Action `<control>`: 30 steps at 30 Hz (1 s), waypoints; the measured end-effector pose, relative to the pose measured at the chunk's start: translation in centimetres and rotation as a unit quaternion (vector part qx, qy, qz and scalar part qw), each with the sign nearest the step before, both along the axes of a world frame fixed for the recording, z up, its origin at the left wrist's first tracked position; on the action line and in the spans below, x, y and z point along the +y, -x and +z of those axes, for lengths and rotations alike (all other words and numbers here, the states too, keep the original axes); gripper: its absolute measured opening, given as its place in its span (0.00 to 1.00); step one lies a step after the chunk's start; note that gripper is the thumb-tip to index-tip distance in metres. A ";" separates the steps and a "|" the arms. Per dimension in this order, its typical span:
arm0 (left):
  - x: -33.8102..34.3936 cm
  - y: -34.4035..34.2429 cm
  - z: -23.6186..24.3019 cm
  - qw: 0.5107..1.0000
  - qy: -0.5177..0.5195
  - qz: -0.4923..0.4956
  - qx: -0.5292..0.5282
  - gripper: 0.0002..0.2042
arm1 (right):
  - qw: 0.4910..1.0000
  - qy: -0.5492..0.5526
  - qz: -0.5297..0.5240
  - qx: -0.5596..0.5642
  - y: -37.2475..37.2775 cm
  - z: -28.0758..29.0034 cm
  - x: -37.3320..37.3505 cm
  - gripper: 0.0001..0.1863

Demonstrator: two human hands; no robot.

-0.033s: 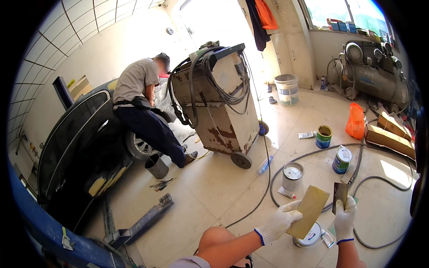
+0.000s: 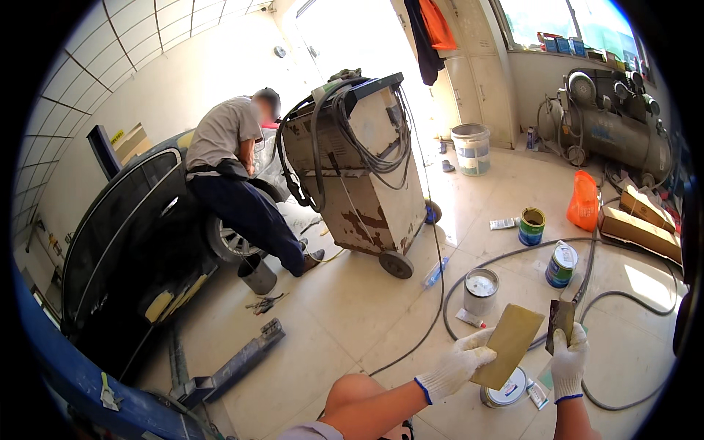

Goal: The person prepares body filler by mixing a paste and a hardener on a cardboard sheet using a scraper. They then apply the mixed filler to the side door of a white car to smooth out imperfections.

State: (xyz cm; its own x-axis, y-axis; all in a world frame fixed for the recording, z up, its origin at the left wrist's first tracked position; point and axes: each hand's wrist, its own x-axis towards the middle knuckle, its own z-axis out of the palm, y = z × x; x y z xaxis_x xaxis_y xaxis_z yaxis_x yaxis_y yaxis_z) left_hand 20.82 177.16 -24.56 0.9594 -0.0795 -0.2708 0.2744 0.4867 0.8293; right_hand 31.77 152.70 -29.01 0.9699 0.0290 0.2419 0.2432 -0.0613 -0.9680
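Observation:
My left hand (image 2: 462, 367), in a white knit glove with a blue cuff edge, grips a flat, yellowish rectangular board (image 2: 510, 346) by its left side. To its right, my right hand (image 2: 570, 368), gloved the same way, is closed on a dark rectangular scraper (image 2: 561, 321) that points up. The two tools are held apart, side by side. Just under the board sits a can with a pale lid (image 2: 507, 389), partly hidden, with a small tube (image 2: 537, 396) beside it. Beyond the board stand an open grey can (image 2: 481, 293) and a red-capped tube (image 2: 469, 318).
Black hose (image 2: 469, 260) loops across the tiled floor around several cans. A rusty wheeled machine (image 2: 359, 198) stands ahead. At left a person (image 2: 231, 161) bends by a dark car (image 2: 139, 227); a lift arm (image 2: 246, 359) lies nearby. An air compressor (image 2: 609, 125) is far right.

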 end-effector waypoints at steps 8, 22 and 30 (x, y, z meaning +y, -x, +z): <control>3.7 -1.1 -3.4 0.977 -0.198 -0.042 -0.060 0.15 | 0.941 -0.057 0.238 0.235 4.0 3.3 0.8 0.12; -0.8 -0.6 -0.5 0.995 -0.086 -0.028 0.036 0.20 | 0.894 -0.180 0.265 0.314 2.2 3.4 -1.2 0.23; -2.7 -0.4 -0.5 0.991 0.021 0.080 0.108 0.21 | 0.918 -0.206 0.161 0.297 6.3 0.8 2.9 0.22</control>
